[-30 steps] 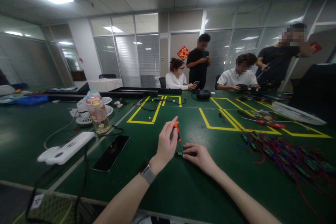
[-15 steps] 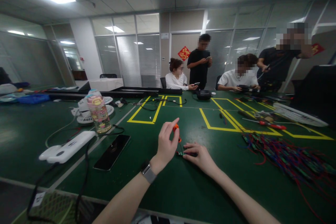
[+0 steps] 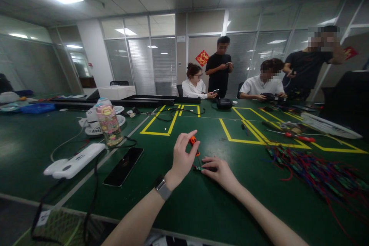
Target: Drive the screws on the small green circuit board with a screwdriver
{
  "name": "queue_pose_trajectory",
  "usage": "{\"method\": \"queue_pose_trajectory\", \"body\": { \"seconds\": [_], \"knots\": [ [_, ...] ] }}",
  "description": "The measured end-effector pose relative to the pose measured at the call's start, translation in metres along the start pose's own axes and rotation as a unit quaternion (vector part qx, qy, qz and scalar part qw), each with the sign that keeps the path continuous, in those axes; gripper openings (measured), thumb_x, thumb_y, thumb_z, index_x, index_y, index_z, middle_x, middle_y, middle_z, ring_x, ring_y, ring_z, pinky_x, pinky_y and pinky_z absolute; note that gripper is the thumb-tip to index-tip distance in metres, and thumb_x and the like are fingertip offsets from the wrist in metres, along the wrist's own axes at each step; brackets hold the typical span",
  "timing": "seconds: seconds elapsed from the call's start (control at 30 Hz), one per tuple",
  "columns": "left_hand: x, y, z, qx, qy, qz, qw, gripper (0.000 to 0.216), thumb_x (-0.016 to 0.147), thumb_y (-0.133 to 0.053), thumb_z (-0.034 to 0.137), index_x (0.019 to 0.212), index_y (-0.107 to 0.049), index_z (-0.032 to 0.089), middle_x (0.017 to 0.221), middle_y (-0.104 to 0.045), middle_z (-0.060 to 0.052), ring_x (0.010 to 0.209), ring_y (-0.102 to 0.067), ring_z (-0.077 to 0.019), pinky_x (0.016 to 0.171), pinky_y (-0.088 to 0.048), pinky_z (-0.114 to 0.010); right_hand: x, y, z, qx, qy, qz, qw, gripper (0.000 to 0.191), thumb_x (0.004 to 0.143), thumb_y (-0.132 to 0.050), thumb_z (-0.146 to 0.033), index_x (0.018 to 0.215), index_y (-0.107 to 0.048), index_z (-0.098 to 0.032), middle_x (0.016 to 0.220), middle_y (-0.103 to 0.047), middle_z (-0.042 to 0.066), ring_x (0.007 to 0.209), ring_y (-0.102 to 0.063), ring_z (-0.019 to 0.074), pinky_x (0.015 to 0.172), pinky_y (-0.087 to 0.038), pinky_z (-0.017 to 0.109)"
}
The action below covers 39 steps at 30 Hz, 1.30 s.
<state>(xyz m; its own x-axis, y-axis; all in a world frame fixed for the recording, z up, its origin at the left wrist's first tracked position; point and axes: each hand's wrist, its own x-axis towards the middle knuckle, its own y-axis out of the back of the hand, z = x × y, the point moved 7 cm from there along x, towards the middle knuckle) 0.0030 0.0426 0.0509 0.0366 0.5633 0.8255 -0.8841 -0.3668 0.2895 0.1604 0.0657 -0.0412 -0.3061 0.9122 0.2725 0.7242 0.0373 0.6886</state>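
Note:
My left hand (image 3: 184,154) is closed around the orange-and-black handle of a screwdriver (image 3: 193,140), which stands nearly upright. Its shaft runs down to a small green circuit board (image 3: 198,168) lying on the green table (image 3: 184,207). From the right, my right hand (image 3: 219,172) pinches the board's edge between thumb and fingers. The tip's exact contact point is too small to make out. A watch (image 3: 163,188) is on my left wrist.
At right lies a heap of circuit boards with red and blue wires (image 3: 314,173), behind it a red-handled screwdriver (image 3: 300,137). Left of my hands are a phone (image 3: 123,167), a white power strip (image 3: 79,160) and a bottle (image 3: 108,123). Several people are across the table.
The left hand's fingers have shifted slightly on the screwdriver handle, with the thumb a little further right. My right hand stays at the circuit board.

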Motion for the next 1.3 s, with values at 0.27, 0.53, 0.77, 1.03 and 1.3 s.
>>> {"method": "queue_pose_trajectory", "body": {
  "seconds": [0.27,0.53,0.77,1.03,1.3],
  "knots": [
    [-0.0017,-0.0024,0.0017,-0.013,0.005,-0.015,1.000,0.039,0.101,-0.036,0.021,0.140,-0.045,0.023,0.109,-0.060,-0.008,0.097,-0.058,-0.0178,0.085,-0.049,-0.031,-0.0003,-0.0003,0.0008,0.004,-0.001,-0.003,1.000,0.019,0.078,-0.071,-0.035,0.092,-0.079,-0.025,0.115,-0.073,0.009,0.118,-0.061,0.0285,0.115,-0.025,0.056],
    [-0.0005,0.0025,0.0060,0.009,-0.009,0.002,1.000,0.030,0.098,-0.047,0.026,0.126,-0.057,0.022,0.100,-0.057,-0.006,0.092,-0.057,-0.0180,0.081,-0.049,-0.030,-0.0003,0.0005,-0.0004,-0.001,-0.001,-0.001,1.000,0.018,0.078,-0.071,-0.034,0.091,-0.079,-0.025,0.115,-0.073,0.009,0.116,-0.062,0.0285,0.114,-0.026,0.056],
    [0.0003,-0.0001,0.0072,-0.025,-0.030,-0.014,0.999,0.031,0.098,-0.046,0.021,0.128,-0.056,0.022,0.095,-0.059,-0.004,0.088,-0.057,-0.0168,0.080,-0.047,-0.029,-0.0002,0.0005,-0.0001,-0.004,0.003,0.001,1.000,0.017,0.078,-0.072,-0.034,0.091,-0.079,-0.026,0.115,-0.073,0.009,0.115,-0.062,0.0284,0.114,-0.025,0.056],
    [-0.0011,-0.0001,0.0024,-0.012,-0.010,0.001,1.000,0.033,0.100,-0.041,0.023,0.130,-0.055,0.023,0.103,-0.057,-0.006,0.094,-0.057,-0.0172,0.082,-0.048,-0.030,0.0003,-0.0009,0.0009,-0.006,0.002,-0.004,1.000,0.017,0.079,-0.071,-0.034,0.092,-0.079,-0.027,0.115,-0.073,0.009,0.116,-0.062,0.0283,0.114,-0.025,0.056],
    [0.0016,0.0033,0.0030,0.003,-0.016,0.015,1.000,0.025,0.096,-0.052,0.025,0.119,-0.061,0.021,0.094,-0.059,-0.004,0.089,-0.057,-0.0170,0.081,-0.047,-0.029,0.0000,-0.0010,0.0017,-0.004,0.003,-0.006,1.000,0.017,0.078,-0.072,-0.033,0.093,-0.079,-0.027,0.115,-0.073,0.009,0.117,-0.061,0.0275,0.115,-0.024,0.056]
  ]
}}
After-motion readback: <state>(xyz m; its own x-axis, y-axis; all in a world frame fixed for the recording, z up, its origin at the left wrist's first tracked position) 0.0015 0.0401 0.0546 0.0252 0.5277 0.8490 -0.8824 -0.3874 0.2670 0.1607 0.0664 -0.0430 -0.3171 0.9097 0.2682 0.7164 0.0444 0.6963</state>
